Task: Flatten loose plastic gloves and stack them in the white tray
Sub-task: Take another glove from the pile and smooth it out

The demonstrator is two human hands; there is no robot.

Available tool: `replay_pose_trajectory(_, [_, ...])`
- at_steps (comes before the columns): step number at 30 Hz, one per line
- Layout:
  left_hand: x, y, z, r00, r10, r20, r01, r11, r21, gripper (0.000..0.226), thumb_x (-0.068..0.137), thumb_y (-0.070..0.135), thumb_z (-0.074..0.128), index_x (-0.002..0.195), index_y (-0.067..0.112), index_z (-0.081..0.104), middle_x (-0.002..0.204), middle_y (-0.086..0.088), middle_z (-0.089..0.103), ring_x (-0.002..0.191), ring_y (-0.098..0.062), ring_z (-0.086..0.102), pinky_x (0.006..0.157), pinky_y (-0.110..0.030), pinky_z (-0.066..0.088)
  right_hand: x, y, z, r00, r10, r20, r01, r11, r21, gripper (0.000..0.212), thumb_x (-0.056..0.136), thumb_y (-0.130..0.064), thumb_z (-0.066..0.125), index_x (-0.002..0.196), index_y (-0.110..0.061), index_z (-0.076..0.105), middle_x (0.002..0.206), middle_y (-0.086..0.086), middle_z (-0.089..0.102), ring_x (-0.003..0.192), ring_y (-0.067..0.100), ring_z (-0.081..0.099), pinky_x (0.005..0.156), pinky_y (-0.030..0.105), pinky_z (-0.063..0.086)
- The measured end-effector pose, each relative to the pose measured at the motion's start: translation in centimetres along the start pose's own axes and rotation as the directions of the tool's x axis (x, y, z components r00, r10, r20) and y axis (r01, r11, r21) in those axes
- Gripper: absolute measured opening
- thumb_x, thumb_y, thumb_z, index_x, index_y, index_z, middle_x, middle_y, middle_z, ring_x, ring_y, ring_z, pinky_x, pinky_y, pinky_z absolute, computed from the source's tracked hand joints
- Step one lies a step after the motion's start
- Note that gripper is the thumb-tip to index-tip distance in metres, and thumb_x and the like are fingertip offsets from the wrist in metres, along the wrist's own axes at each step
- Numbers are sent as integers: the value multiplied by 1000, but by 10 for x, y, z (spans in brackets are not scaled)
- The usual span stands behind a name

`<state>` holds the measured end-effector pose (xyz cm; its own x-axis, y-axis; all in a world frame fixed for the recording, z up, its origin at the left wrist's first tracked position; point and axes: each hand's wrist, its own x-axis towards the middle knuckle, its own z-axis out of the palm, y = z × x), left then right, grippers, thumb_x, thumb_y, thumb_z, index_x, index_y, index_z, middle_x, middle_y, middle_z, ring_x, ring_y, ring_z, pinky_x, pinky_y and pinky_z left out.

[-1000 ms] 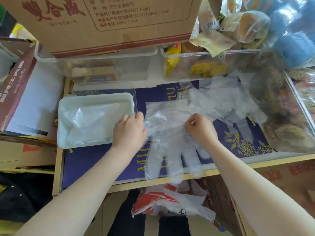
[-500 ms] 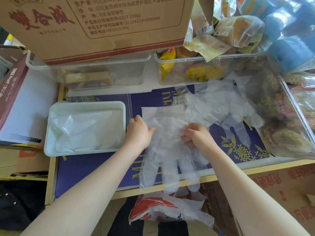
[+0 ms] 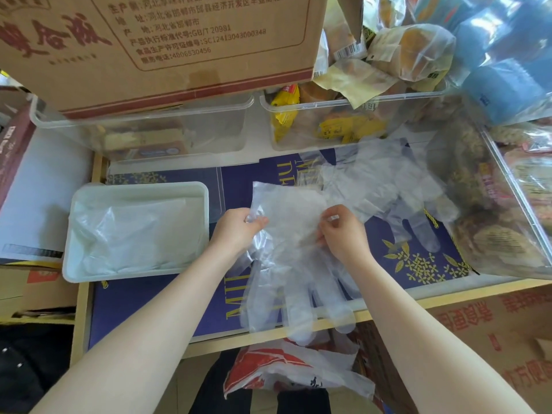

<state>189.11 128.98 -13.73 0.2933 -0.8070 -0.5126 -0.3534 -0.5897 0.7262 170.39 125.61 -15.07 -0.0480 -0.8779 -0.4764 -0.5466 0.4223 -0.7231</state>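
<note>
A clear plastic glove [image 3: 294,264] lies spread on the dark blue surface, cuff away from me, fingers hanging over the near wooden edge. My left hand [image 3: 236,231] pinches its left side near the cuff. My right hand [image 3: 340,231] pinches its right side. A loose pile of more clear gloves [image 3: 385,186] sits behind and to the right. The white tray [image 3: 89,192] stands to the left and holds flattened gloves [image 3: 134,234].
Two clear bins [image 3: 328,127] line the back, one under a large cardboard box [image 3: 161,46]. Bagged snacks [image 3: 415,52] pile at the back right, a clear bin [image 3: 507,204] of food at the right. A red-and-white bag [image 3: 286,372] hangs below the edge.
Both hands went from pressing flat on the glove to pinching its two sides near the cuff. The view shifted slightly, so the tray sits a little further left.
</note>
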Motion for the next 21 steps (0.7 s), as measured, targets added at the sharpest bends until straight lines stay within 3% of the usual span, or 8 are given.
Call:
replay_pose_trajectory(4, [-7,2,-4,974,223,-39,-219,972,89,23,88,25,60,79,4,65,78,-5,64,71,-17,56,64,-26,40,8,-5,-5,989,-89,-122,74,989,-128,43,84,-31,61,122,-15,49,114,4,59,104,23,57,84,38,49])
replay_pose_trajectory(7, [-17,6,-13,874,486,3,-480,863,157,30,87,27,58,77,-1,64,70,-8,52,64,-13,46,60,-20,34,12,-17,-10,991,-124,-45,128,983,131,65,78,-39,68,133,-19,42,133,3,49,120,20,49,96,41,47])
replay_pose_trajectory(10, [-23,9,-20,828,561,14,-556,817,150,22,86,25,56,65,19,54,61,6,43,62,-4,44,57,-12,31,15,-24,-15,983,-77,164,2,909,417,33,82,-29,68,110,-13,60,109,10,64,98,27,62,81,42,51])
replay_pose_trajectory(12, [-24,10,-22,868,496,-2,-490,858,152,31,89,22,58,62,24,43,54,9,36,55,-5,40,53,-14,29,14,-29,-13,974,-83,210,-19,897,441,10,84,-20,66,89,-12,65,86,13,64,77,29,60,72,44,47])
replay_pose_trajectory(15, [-21,9,-21,917,399,-4,-389,897,209,40,91,24,56,59,23,31,51,6,31,50,-12,31,52,-27,28,19,-33,-8,982,-117,148,80,968,237,14,87,-21,63,94,-9,63,87,13,60,76,27,56,70,41,46])
replay_pose_trajectory(17, [-18,10,-22,921,389,-3,-371,880,296,38,92,26,53,61,21,31,51,2,34,53,-18,33,54,-33,30,30,-31,-14,973,-231,-9,226,959,-169,24,90,-22,57,110,-8,58,106,10,58,94,24,55,81,37,45])
replay_pose_trajectory(19, [-16,12,-24,918,397,-18,-365,862,352,36,93,26,51,63,19,33,52,2,36,58,-25,37,55,-37,34,43,-26,-25,943,-297,-150,198,862,-466,41,91,-28,55,126,-7,48,129,14,47,115,31,46,94,41,41])
replay_pose_trajectory(21, [-12,14,-26,919,391,-48,-333,836,437,34,94,27,49,66,17,32,53,2,36,63,-30,39,55,-37,32,53,-22,-33,959,-226,-171,85,804,-589,62,88,-42,56,134,-4,38,139,18,37,124,36,37,100,46,36])
